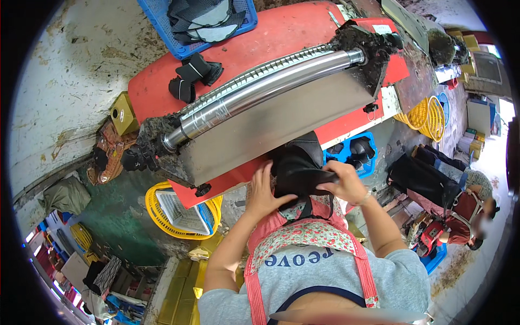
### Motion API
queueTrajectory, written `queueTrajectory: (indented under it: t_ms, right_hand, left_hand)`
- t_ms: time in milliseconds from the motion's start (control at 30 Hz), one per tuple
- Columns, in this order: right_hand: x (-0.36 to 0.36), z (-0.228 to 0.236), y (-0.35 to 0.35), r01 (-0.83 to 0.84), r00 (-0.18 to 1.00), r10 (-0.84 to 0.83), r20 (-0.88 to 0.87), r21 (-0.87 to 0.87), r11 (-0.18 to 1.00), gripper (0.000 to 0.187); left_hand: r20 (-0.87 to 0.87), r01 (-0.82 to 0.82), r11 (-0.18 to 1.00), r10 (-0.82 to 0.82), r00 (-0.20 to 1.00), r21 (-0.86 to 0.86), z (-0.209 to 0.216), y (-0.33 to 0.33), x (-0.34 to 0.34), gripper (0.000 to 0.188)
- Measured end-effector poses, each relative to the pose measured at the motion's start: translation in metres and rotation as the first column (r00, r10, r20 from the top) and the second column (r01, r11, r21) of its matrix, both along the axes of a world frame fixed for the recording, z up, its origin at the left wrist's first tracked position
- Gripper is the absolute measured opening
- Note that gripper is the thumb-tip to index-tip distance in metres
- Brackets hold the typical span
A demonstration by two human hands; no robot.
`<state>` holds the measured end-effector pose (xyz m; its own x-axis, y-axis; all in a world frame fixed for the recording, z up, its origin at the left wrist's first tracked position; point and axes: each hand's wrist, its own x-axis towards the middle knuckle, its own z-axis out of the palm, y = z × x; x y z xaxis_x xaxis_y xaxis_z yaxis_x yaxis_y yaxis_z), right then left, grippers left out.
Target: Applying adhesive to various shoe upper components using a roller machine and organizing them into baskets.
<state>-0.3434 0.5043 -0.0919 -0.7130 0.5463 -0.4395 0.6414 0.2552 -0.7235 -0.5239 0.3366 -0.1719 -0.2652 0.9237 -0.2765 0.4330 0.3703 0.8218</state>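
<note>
Near frame centre, below the steel roller [271, 90], our right grip [349, 185] pinches the rim of a glossy black leather-like piece [295, 176]; our left grip [264, 193] spreads wide along its left side, any pinch hidden. We judge the limp piece could fold or slip, held rightward only by an edge. Dark lettering crosses our grey shirt [325, 277]; roller markings too small to read.

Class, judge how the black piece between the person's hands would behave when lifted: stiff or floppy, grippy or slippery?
The black piece is probably floppy, since it curves and folds between the left hand and right hand. Its shiny surface suggests it may be slippery. The edge pinched by the right hand looks thin, so it is likely light.
</note>
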Motion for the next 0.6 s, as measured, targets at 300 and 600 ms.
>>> queueTrajectory:
  t_ms: [300,600]
  right_hand:
    - [-0.001,0.048,0.029,-0.061,0.997,0.050,-0.057,-0.213,0.975,0.057]
    - [-0.029,0.028,0.066,-0.160,0.982,0.161,-0.102,0.010,0.987,0.045]
  left_hand:
    - [0.746,-0.317,0.944,0.274,0.607,-0.089,0.061,0.042,-0.008,0.040]
    - [0.892,-0.317,0.908,0.362,0.269,-0.273,0.073,0.066,-0.009,0.046]
